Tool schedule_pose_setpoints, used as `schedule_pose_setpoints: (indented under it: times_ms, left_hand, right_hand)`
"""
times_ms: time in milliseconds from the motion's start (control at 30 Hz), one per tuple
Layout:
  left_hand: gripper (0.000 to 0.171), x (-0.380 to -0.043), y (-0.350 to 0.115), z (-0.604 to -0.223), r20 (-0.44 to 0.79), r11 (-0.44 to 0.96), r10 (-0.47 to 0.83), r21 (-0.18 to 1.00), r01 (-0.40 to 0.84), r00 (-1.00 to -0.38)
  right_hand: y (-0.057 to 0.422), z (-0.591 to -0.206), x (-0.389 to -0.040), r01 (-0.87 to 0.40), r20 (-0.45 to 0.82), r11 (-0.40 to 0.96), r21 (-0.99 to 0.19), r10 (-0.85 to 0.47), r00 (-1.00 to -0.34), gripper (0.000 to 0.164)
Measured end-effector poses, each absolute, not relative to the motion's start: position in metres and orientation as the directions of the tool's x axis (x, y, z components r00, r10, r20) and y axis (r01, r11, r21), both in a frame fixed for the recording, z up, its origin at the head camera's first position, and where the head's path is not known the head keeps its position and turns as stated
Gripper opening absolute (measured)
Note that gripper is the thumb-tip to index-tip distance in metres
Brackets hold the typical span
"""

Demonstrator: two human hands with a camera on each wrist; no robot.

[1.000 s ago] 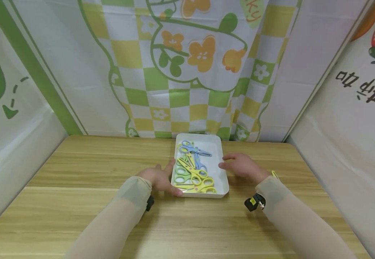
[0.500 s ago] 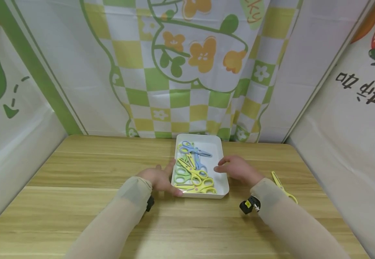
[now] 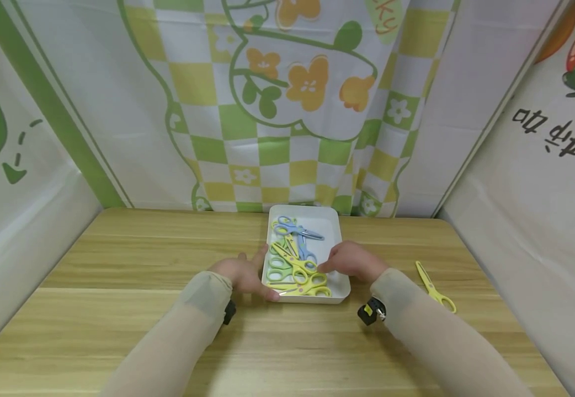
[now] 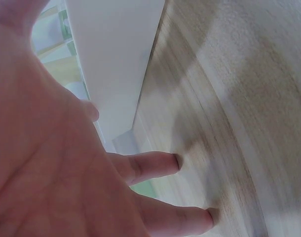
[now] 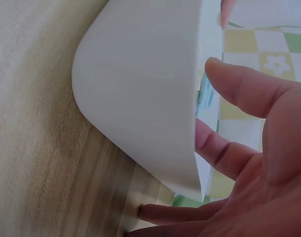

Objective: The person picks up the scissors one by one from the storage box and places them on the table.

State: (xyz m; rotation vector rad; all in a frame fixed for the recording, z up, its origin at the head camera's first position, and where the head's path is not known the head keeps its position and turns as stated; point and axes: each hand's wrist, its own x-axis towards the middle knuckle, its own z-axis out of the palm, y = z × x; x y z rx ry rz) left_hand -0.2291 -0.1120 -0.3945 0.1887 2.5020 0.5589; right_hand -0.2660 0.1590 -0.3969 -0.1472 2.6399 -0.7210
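Mid-frame, left hand (image 3: pixel 240 274) splays against white rectangular tray (image 3: pixel 327 219), loose-fingered right hand (image 3: pixel 353 261) overhangs it, red "cky" lettering (image 3: pixel 384 17) up top!

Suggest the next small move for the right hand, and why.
Probably lower and pinch the right hand onto the yellow scissors near its fingertips. Its fingers reach over the rim of the white tray, thumb and index finger apart in the right wrist view, while the left hand touches the tray's opposite side, which may steady it.
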Motion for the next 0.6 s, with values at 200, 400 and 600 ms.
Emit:
schedule_pose_setpoints:
  times_ms: [200,400,600]
  left_hand:
    - [0.134,-0.2304,-0.1116,-0.3959,-0.512,0.908,0.239,0.42,0.002,-0.825]
    - [0.136,-0.2318,-0.112,-0.3994,-0.517,0.906,0.231,0.423,-0.012,-0.824]
    - [0.136,-0.2314,-0.1123,-0.3987,-0.517,0.901,0.232,0.433,-0.018,-0.824]
  right_hand:
    - [0.1525,-0.4003,-0.2663,-0.053,-0.353,0.899,-0.434,-0.224,-0.909,0.03]
    - [0.149,-0.3996,-0.2655,-0.043,-0.371,0.92,-0.389,-0.199,-0.907,0.022]
    - [0.1514,-0.3988,-0.2657,-0.106,-0.352,0.908,-0.404,-0.262,-0.899,0.008]
